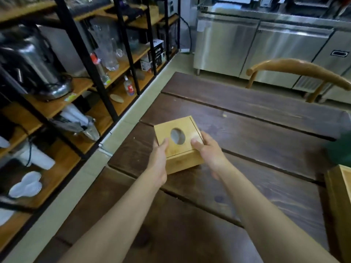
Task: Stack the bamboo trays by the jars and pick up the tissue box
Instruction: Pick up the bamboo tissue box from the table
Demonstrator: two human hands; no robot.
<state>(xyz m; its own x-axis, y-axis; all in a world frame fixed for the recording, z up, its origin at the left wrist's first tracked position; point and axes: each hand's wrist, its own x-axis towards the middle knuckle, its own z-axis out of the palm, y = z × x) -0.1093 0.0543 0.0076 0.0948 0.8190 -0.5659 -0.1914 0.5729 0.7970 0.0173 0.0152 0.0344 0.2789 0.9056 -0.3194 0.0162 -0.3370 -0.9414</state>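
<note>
Bamboo tissue box (pixel 178 144), one, clasped by left hand (pixel 158 158) and right hand (pixel 209 152) | bamboo tray (pixel 340 202), one, cut off at frame edge | shelf items blurred

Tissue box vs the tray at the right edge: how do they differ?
The tissue box is in full view, closed on top with a round hole; the tray is cut off by the frame and shows an open top with a raised rim. The box is gripped by the left hand and right hand; no hand touches the tray, which sits on the table. Both are light bamboo-coloured wood.
</note>
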